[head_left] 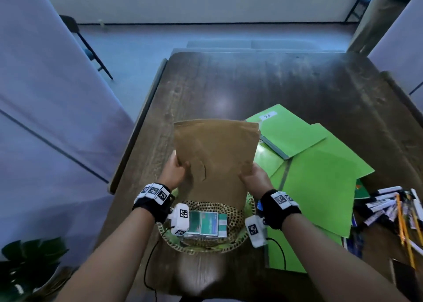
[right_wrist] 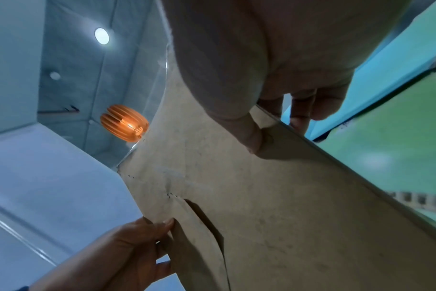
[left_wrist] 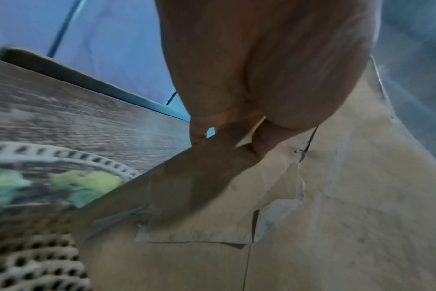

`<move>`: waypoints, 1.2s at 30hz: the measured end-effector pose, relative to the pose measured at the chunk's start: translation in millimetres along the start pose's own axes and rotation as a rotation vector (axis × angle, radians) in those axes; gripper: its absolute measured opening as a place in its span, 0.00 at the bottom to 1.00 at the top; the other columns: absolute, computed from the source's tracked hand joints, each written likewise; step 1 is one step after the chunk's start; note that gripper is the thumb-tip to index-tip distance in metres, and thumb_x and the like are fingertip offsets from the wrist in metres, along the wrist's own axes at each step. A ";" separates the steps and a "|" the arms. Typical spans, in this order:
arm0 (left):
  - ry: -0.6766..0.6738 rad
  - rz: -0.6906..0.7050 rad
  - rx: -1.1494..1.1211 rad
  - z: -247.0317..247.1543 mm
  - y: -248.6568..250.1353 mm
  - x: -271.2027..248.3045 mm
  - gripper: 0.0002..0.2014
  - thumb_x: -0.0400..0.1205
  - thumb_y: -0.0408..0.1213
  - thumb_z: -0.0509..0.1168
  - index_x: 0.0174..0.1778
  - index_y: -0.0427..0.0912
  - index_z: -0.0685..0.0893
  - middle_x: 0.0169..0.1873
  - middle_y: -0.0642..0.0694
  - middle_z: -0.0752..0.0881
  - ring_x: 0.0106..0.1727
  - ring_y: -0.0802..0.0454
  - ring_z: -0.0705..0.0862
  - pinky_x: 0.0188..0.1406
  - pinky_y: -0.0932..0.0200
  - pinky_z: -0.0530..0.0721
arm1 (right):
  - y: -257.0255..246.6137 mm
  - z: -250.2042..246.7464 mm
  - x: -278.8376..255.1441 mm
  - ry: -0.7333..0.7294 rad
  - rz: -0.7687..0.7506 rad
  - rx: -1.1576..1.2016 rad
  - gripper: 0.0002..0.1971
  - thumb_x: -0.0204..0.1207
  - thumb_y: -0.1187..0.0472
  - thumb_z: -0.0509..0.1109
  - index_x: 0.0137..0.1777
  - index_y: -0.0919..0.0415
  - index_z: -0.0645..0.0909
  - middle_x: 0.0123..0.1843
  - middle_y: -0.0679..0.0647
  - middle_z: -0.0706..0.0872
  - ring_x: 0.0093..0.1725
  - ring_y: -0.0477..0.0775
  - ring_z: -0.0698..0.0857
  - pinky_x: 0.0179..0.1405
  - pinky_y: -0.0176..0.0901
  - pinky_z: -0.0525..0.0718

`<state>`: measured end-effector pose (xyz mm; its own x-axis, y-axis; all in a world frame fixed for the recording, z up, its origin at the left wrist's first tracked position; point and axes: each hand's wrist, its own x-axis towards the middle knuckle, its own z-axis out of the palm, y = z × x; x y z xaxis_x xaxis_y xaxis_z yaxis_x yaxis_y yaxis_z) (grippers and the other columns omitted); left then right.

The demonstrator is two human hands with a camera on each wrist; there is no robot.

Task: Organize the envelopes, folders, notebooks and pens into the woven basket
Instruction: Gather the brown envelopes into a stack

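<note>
The forearms reach in from the bottom of the head view, each wrist wrapped in a black band with coded tags. Far left, a plant (head_left: 25, 269) stands by the floor beside a pale curtain (head_left: 45, 118), with a folding chair (head_left: 87, 47) behind it. On the table (head_left: 274, 84) the left hand (head_left: 175, 171) grips the left edge of a brown envelope (head_left: 215, 155), thumb on the near face and fingers (left_wrist: 197, 132) curled behind it. The envelope stands upright, its lower end down inside the basket (head_left: 235, 212), which sits at the table's near edge. The envelope's back shows folded seams and a torn patch in the left wrist view. In front of the envelope, small notebooks (head_left: 206, 224) with green covers lie flat in the basket. The right hand (head_left: 254, 178) pinches the envelope's right edge, thumb (right_wrist: 249, 135) pressed on the near face, fingers behind. Right of the basket, green folders (head_left: 320, 176) lie spread and overlapping on the table, the farthest one bearing a white label. At the far right edge a heap of pens (head_left: 386, 205) lies on the table, white and black markers mixed with yellow pencils, touching the folders' corner. An orange lamp (right_wrist: 125, 123) hangs from the ceiling in the right wrist view.
</note>
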<state>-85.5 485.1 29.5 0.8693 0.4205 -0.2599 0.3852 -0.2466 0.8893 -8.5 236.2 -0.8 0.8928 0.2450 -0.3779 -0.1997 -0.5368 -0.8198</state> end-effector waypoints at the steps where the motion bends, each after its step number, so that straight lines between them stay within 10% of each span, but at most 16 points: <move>1: -0.011 -0.014 0.012 -5.2 -10.6 1.0 0.15 0.83 0.28 0.63 0.62 0.50 0.78 0.56 0.48 0.88 0.60 0.47 0.86 0.61 0.48 0.83 | 0.8 9.0 -2.5 -0.026 0.029 -0.036 0.17 0.75 0.62 0.69 0.63 0.51 0.83 0.60 0.54 0.89 0.57 0.56 0.87 0.58 0.50 0.86; 5: -0.051 -0.066 0.104 -17.5 -50.4 8.0 0.17 0.82 0.30 0.66 0.65 0.48 0.76 0.59 0.42 0.87 0.63 0.42 0.85 0.66 0.40 0.82 | 5.0 34.0 -6.0 -0.073 0.075 -0.242 0.14 0.79 0.62 0.66 0.63 0.54 0.83 0.59 0.57 0.88 0.57 0.59 0.86 0.47 0.40 0.76; 15: -0.039 -0.147 0.183 -16.3 -48.6 34.0 0.14 0.81 0.27 0.65 0.63 0.38 0.78 0.55 0.42 0.85 0.57 0.45 0.82 0.56 0.54 0.77 | -3.4 40.1 10.7 -0.119 0.152 -0.236 0.14 0.80 0.61 0.65 0.64 0.54 0.82 0.59 0.59 0.89 0.53 0.61 0.88 0.54 0.53 0.88; 21: -0.072 -0.265 0.331 -14.5 -115.9 77.3 0.17 0.61 0.43 0.68 0.47 0.48 0.82 0.42 0.47 0.90 0.46 0.43 0.90 0.49 0.45 0.90 | 4.2 41.2 22.5 -0.195 0.200 -0.265 0.09 0.82 0.63 0.65 0.56 0.53 0.83 0.51 0.60 0.92 0.46 0.61 0.92 0.49 0.53 0.91; 36: 0.023 -0.250 0.443 -17.0 -75.5 49.5 0.13 0.80 0.35 0.66 0.59 0.43 0.76 0.58 0.35 0.87 0.59 0.34 0.85 0.53 0.51 0.79 | 8.4 67.2 47.1 -0.155 0.233 -0.284 0.12 0.82 0.65 0.62 0.61 0.56 0.81 0.55 0.62 0.90 0.53 0.64 0.90 0.55 0.55 0.88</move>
<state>-76.8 539.4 -44.2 0.7287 0.5315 -0.4319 0.6792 -0.4804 0.5548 4.7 297.5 -54.4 0.7611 0.1978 -0.6177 -0.2502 -0.7891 -0.5610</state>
